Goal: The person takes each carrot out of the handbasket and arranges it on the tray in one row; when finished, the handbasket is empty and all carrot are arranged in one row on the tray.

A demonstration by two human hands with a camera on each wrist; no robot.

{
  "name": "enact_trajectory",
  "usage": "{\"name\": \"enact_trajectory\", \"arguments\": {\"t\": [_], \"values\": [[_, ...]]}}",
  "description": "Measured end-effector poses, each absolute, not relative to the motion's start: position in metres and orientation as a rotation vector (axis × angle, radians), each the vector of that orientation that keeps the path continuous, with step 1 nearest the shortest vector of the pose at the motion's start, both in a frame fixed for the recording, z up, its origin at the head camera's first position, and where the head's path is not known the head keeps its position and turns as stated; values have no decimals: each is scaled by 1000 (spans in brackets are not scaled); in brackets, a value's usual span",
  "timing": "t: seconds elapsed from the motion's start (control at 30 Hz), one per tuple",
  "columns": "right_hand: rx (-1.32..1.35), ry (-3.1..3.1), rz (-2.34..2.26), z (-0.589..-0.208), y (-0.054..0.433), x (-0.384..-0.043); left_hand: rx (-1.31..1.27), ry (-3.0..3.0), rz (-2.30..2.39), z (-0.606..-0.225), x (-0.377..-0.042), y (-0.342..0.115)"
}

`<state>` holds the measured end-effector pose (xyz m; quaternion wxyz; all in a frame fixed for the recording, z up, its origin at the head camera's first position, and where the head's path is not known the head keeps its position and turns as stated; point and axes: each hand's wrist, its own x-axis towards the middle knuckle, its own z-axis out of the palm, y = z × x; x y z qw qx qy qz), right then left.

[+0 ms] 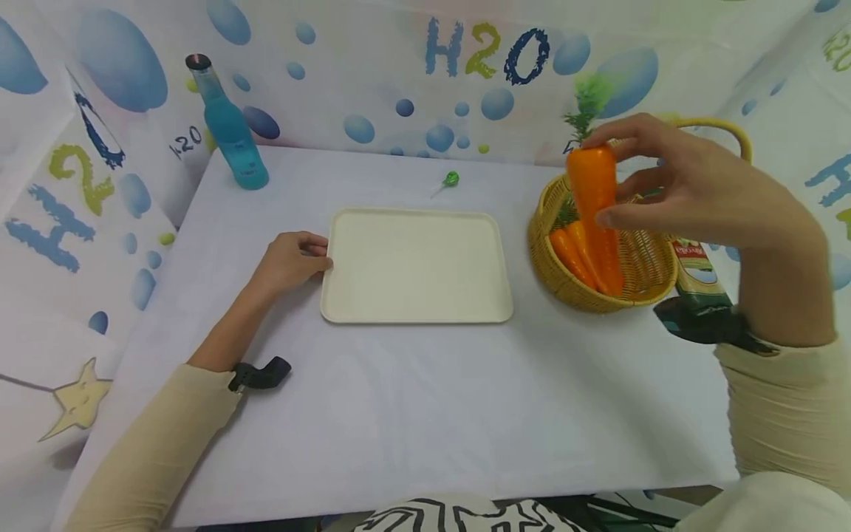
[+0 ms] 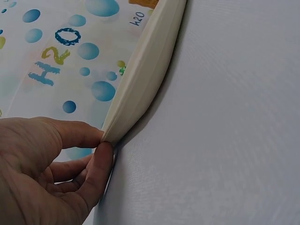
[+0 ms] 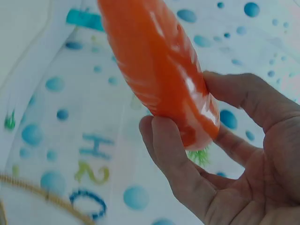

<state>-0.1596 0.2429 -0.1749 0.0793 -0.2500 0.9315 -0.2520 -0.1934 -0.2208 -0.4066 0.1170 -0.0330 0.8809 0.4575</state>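
Note:
My right hand (image 1: 698,185) holds an orange toy carrot (image 1: 592,181) by its thick top, between thumb and fingers, over the wicker basket (image 1: 544,272). Green leaves rise from the carrot's upper end; its tip points down. More carrots (image 1: 568,251) lie inside the basket, partly covered by the held one. At the left short side of a cream rectangular tray (image 1: 419,266), my left hand (image 1: 286,264) pinches the rim. The left wrist view shows thumb and finger meeting on the tray edge (image 2: 136,89). In the right wrist view the carrot (image 3: 159,70) fills the grasp.
A blue bottle (image 1: 236,137) stands at the back left of the white-covered table (image 1: 412,414). Behind the tray lies a green lollipop (image 1: 450,179). A packet with a red and green label (image 1: 698,270) sits right of the basket, whose handle (image 1: 725,127) arches up behind my right hand.

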Motion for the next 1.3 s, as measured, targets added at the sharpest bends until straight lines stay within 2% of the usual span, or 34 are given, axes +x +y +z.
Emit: {"name": "enact_trajectory", "arguments": {"t": [0.23, 0.43, 0.7, 1.0, 1.3], "values": [[-780, 2529, -1100, -201, 160, -193, -93, 2558, 1366, -408, -194, -221], [-737, 2271, -1368, -250, 93, -229, -109, 2566, 1362, -411, -194, -224], [-580, 2164, -1430, -322, 16, -257, -125, 2566, 1307, -408, -193, -222], [-429, 2284, -1226, -384, -29, -270, -88, 2535, 1310, -408, -197, -220], [-537, 2465, -989, -390, -47, -268, -5, 2535, 1296, -404, -196, -224]]}}
